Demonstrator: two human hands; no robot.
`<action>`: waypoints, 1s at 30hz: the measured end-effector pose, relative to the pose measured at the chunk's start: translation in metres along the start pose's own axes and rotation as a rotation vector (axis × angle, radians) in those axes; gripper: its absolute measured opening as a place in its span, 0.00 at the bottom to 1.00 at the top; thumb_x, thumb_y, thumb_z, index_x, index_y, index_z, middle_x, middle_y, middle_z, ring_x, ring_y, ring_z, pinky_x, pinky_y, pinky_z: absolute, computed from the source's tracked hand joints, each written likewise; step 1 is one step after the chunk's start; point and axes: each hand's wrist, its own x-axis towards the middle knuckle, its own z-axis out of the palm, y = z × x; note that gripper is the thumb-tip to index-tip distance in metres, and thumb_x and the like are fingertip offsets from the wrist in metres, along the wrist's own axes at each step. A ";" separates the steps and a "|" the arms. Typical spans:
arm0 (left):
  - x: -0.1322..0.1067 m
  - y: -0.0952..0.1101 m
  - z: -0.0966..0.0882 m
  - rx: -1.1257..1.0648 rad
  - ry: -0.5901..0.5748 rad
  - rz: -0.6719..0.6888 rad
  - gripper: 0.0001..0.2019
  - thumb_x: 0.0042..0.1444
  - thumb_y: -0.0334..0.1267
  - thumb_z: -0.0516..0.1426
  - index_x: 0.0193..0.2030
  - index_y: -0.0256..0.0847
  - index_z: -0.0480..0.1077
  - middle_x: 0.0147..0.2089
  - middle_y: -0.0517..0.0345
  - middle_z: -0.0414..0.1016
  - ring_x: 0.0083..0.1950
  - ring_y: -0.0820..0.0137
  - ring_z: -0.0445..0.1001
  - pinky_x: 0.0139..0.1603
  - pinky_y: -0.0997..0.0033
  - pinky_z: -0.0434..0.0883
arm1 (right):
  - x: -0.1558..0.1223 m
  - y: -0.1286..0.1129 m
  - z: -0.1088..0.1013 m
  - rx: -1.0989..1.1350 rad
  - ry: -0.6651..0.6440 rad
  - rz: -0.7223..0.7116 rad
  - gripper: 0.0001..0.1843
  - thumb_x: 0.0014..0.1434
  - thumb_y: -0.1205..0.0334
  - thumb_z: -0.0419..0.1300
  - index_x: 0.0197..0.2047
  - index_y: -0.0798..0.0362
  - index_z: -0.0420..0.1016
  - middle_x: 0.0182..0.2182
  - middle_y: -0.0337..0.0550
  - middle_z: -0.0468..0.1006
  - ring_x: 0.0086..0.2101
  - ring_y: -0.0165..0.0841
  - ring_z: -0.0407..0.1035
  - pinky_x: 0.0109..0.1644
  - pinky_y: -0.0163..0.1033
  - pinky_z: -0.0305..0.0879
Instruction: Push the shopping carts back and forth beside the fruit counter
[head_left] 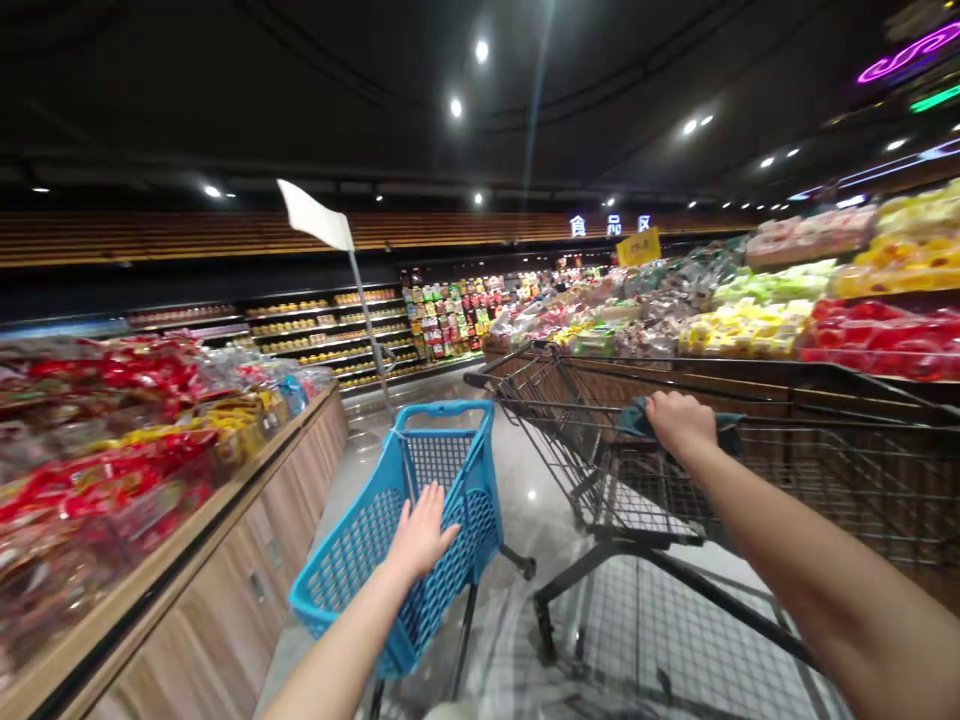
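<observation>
My left hand (420, 530) lies flat, fingers stretched out, on the near rim of a small blue plastic shopping cart (352, 560) that carries a thin pole with a white flag (315, 215). My right hand (679, 425) is closed round the teal-covered handle (637, 418) of a dark metal wire trolley (600, 470) just to the right of the blue cart. Both carts look empty and point down the aisle.
A wood-fronted display bin (247, 560) of red and yellow packaged goods runs along the left. On the right, a stand of bagged sweets (750, 320) rises in tiers. Shelves of jars and packets (420, 325) close the aisle's far end over a glossy floor (525, 480).
</observation>
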 end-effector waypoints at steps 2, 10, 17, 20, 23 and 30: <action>-0.020 -0.017 0.017 -0.020 -0.089 -0.014 0.37 0.61 0.51 0.45 0.72 0.31 0.47 0.75 0.42 0.41 0.75 0.57 0.40 0.72 0.46 0.44 | 0.002 -0.004 0.004 0.004 0.007 0.009 0.21 0.69 0.54 0.45 0.39 0.56 0.75 0.37 0.54 0.75 0.35 0.40 0.68 0.37 0.42 0.53; -0.023 -0.030 0.045 -0.202 -0.157 0.100 0.38 0.59 0.48 0.47 0.72 0.28 0.45 0.75 0.43 0.41 0.75 0.63 0.42 0.73 0.60 0.47 | 0.001 -0.008 0.014 -0.076 0.047 0.010 0.22 0.69 0.54 0.45 0.38 0.57 0.74 0.37 0.55 0.76 0.36 0.42 0.68 0.37 0.43 0.51; -0.025 0.003 0.055 -0.252 -0.089 0.202 0.41 0.55 0.43 0.51 0.72 0.29 0.43 0.75 0.43 0.37 0.75 0.61 0.37 0.74 0.56 0.45 | -0.002 -0.063 0.010 -0.050 0.101 -0.284 0.15 0.67 0.59 0.47 0.41 0.56 0.73 0.39 0.54 0.76 0.41 0.41 0.67 0.44 0.44 0.52; -0.030 0.035 0.060 -0.270 -0.026 0.190 0.41 0.55 0.44 0.51 0.73 0.29 0.43 0.75 0.43 0.39 0.75 0.59 0.37 0.74 0.53 0.45 | -0.001 -0.096 0.013 -0.021 0.118 -0.367 0.13 0.67 0.60 0.48 0.44 0.55 0.72 0.42 0.53 0.76 0.43 0.41 0.66 0.47 0.44 0.53; -0.035 0.063 0.066 -0.332 0.051 0.205 0.42 0.57 0.47 0.51 0.73 0.30 0.41 0.76 0.46 0.36 0.76 0.59 0.34 0.74 0.51 0.43 | -0.001 -0.106 0.019 -0.032 0.139 -0.475 0.15 0.67 0.60 0.49 0.52 0.54 0.70 0.47 0.53 0.74 0.46 0.42 0.65 0.46 0.44 0.54; -0.040 0.101 0.072 -0.464 0.041 0.172 0.43 0.53 0.41 0.52 0.73 0.29 0.40 0.75 0.43 0.32 0.75 0.56 0.32 0.73 0.46 0.45 | -0.017 -0.036 0.019 -0.106 0.133 -0.440 0.19 0.67 0.56 0.48 0.57 0.54 0.68 0.52 0.55 0.72 0.47 0.45 0.65 0.40 0.43 0.58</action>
